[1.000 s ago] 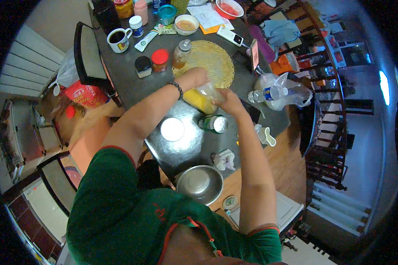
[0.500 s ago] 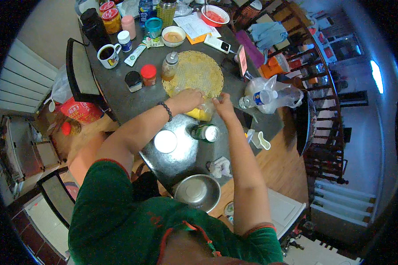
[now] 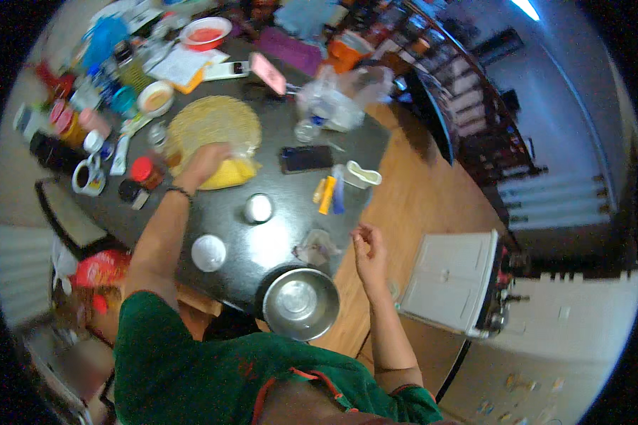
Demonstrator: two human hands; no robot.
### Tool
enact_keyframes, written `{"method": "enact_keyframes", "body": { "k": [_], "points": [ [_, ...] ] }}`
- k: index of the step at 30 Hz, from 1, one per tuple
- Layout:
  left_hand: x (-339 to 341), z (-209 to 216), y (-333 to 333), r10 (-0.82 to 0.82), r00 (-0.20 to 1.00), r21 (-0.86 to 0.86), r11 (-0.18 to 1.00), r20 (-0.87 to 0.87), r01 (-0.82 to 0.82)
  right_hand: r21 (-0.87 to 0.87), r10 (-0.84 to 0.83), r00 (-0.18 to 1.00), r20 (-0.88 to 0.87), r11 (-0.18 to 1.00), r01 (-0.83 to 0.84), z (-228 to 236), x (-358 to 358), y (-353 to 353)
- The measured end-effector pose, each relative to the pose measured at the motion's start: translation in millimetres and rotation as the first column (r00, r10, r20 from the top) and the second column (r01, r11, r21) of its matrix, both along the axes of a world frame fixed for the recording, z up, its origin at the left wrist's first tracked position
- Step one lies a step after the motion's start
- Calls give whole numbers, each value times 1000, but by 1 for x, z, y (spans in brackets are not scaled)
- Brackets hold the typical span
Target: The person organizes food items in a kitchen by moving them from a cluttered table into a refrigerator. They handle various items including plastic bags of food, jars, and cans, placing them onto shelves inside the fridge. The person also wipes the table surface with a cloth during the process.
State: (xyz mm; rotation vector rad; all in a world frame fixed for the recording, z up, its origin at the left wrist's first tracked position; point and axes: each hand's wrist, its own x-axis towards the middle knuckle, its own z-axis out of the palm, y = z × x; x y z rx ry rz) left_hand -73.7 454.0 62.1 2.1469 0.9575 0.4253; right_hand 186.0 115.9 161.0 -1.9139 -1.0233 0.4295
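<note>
My left hand (image 3: 209,163), with a dark beaded bracelet at the wrist, is closed on a yellow plastic bag (image 3: 228,174) with a clear part. The bag lies at the near edge of a round yellow woven placemat (image 3: 216,127). Off to the right, my right hand (image 3: 371,258) is beyond the table's edge, its thumb and fingers drawn together. Whether anything small is between them is too blurred to make out. Nearer me on the table are a can (image 3: 259,208), a round white lid-like disc (image 3: 209,253), a crumpled whitish wad (image 3: 317,248) and a steel bowl (image 3: 301,304).
A dark phone (image 3: 305,159), several stick packets (image 3: 327,195) and a white scoop-like piece (image 3: 363,174) lie near the table's right edge. Jars, a mug (image 3: 89,177) and a bowl of food (image 3: 155,98) crowd the left side. A white cabinet (image 3: 448,280) stands right.
My right hand has left the yellow bag and swung right and toward me, past the table edge. My left hand stays at the bag. The view has turned rightward.
</note>
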Motion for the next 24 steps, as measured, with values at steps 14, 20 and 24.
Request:
{"method": "enact_keyframes", "body": {
  "k": [14, 20, 24],
  "points": [
    [-37, 134, -29, 531, 615, -402, 846, 583, -349, -35, -322, 925, 203, 941, 336, 52, -4, -249],
    [-37, 198, -154, 67, 839, 201, 958, 541, -206, 9, -509, 851, 129, 859, 513, 25, -32, -391],
    [-18, 153, -201, 123, 765, -267, 961, 632, 66, 46, -658, 749, 71, 752, 657, 48, -70, -487]
  ]
}}
